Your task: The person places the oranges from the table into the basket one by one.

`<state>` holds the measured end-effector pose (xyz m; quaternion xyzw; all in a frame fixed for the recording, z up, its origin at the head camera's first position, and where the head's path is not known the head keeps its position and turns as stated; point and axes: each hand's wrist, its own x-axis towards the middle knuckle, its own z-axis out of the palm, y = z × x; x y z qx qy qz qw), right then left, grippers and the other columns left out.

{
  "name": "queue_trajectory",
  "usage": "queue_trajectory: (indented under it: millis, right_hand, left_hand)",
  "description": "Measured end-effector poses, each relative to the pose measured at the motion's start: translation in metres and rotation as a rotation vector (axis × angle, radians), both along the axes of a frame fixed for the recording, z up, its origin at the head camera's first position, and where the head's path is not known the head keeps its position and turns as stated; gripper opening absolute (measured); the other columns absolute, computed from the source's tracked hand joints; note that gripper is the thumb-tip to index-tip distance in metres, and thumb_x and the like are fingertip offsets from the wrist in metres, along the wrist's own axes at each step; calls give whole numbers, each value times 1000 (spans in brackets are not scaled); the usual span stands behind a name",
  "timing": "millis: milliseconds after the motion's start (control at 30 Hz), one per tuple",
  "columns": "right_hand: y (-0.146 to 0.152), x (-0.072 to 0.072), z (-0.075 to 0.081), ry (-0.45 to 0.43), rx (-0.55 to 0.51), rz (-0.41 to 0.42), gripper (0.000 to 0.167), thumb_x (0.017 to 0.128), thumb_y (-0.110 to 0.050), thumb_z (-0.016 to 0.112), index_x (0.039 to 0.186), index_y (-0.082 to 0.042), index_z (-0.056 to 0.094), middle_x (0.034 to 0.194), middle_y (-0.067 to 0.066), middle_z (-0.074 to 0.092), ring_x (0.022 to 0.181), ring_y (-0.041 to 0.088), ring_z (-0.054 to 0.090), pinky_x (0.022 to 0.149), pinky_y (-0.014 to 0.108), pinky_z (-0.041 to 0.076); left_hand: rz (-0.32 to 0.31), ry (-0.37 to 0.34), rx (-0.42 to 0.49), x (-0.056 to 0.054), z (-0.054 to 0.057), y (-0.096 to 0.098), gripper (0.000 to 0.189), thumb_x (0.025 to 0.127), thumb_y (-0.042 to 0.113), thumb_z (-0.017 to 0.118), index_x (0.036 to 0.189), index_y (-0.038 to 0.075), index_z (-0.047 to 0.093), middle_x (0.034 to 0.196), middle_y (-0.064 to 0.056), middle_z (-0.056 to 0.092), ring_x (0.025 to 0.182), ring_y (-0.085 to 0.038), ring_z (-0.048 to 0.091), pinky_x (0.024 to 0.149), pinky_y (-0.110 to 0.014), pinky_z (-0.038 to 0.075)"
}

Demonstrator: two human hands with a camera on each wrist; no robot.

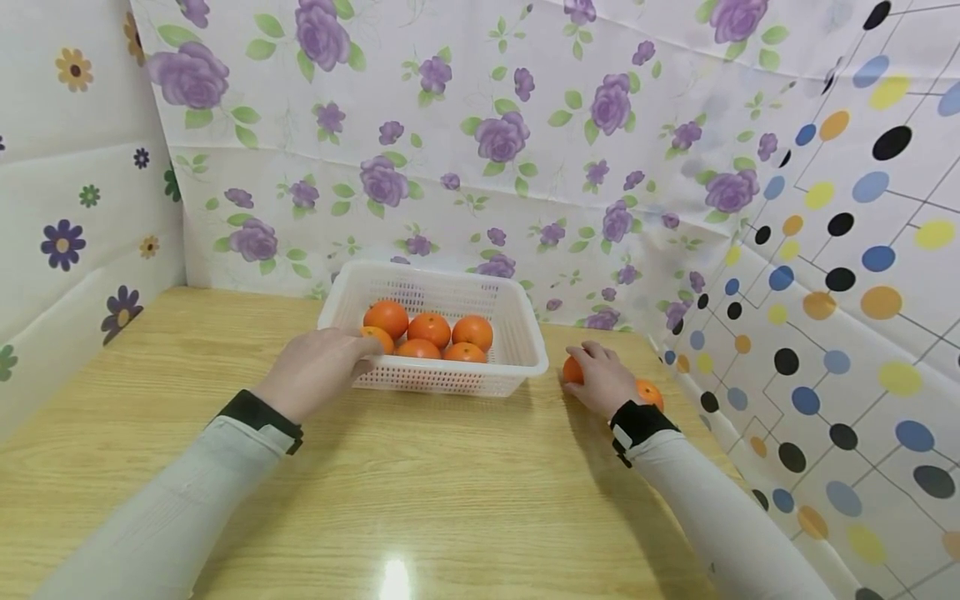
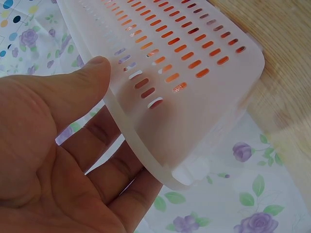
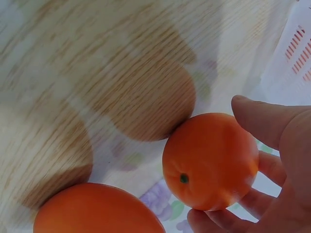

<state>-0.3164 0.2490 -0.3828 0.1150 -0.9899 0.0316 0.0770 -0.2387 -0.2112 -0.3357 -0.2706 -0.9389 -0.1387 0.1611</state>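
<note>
A white perforated plastic basket (image 1: 438, 380) stands on the table near the back, with several oranges (image 1: 429, 329) inside, gathered toward its left and middle. My left hand (image 1: 321, 367) grips the rim at the basket's left front corner. In the left wrist view the thumb lies on the outer wall (image 2: 160, 87) and the fingers go behind the rim. To the right of the basket, my right hand (image 1: 602, 379) holds an orange (image 3: 209, 160) resting on the table, thumb on one side and fingers curled round the other. A second orange (image 1: 650, 393) lies beside that wrist.
The wood-grain table (image 1: 442, 483) stretches in front of the basket. Behind it hangs a cloth with purple roses (image 1: 502, 137). A dotted cloth (image 1: 840, 358) borders the right side close to the second orange, and a flowered cloth (image 1: 63, 208) the left.
</note>
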Motion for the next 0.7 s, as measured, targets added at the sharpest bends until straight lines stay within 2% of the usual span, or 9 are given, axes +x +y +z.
queue_trajectory:
  millis: [267,433,700]
  right_hand:
    - [-1,-8,0,6,13,-35,63,99,-23,86,155,-9,61,155,28,55,128,55,59,100,67,57]
    - [0,-13,-1,3,22,-40,61,99,-25,85,154,-10,62,154,26,56,127,53,59,99,66,57]
    - [-1,-12,-3,26,53,-32,59,100,-27,83,153,-11,63,153,26,57,125,53,60,95,67,59]
  left_hand:
    - [-6,22,2,0,0,-1,24,92,5,89,113,12,80,93,-1,73,81,-23,62,74,-45,59]
    - [1,6,0,0,1,-1,25,93,5,89,115,12,80,94,-1,73,81,-23,61,75,-44,59]
    - [9,1,-12,1,2,0,23,93,4,89,112,13,80,91,0,70,80,-23,60,75,-43,59]
